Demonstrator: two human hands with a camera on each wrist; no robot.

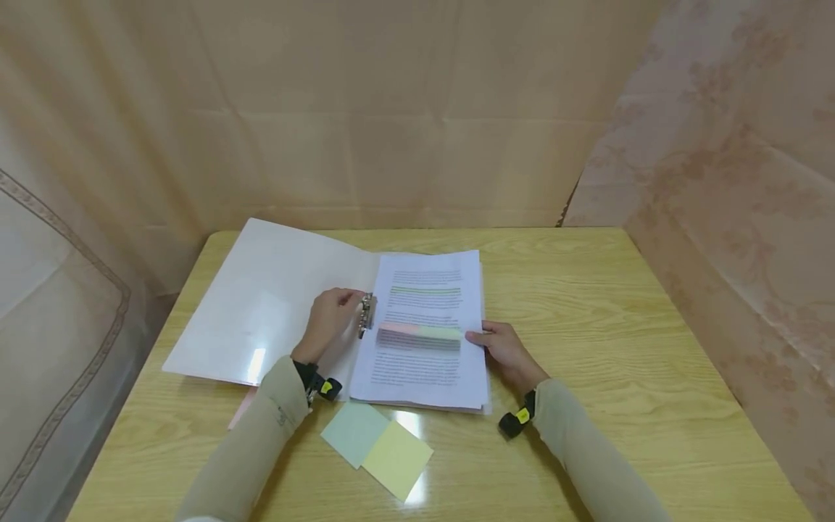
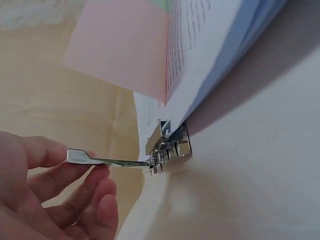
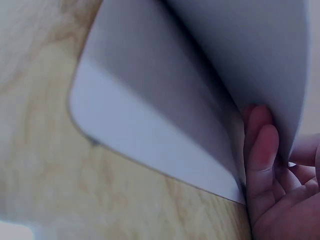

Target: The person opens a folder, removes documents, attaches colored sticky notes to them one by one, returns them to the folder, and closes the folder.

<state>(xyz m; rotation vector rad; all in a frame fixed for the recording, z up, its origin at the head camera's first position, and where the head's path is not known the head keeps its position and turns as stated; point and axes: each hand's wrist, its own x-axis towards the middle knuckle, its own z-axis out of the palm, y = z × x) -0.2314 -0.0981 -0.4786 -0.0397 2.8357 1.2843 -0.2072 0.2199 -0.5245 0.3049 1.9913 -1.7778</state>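
A white folder (image 1: 261, 304) lies spread on the table, with a metal spring clip (image 1: 365, 316) at its spine. My left hand (image 1: 331, 319) pinches the clip's lever (image 2: 110, 161) between thumb and fingers; the lever stands out from the clip body (image 2: 172, 147). A stack of printed papers (image 1: 417, 395) lies over the folder's right side. My right hand (image 1: 505, 349) grips its right edge, thumb on top and fingers beneath. In the right wrist view, the sheets (image 3: 260, 60) are lifted off the back cover (image 3: 145, 125). A pink note (image 1: 398, 328) and a pale green note (image 1: 438, 333) stick up from the top page.
A pale green sticky note (image 1: 354, 433) and a yellow one (image 1: 398, 460) lie on the table in front of the folder. A pink slip (image 1: 243, 408) pokes out from under the left cover. Wooden tabletop (image 1: 620, 362) extends to the right; curtains hang behind.
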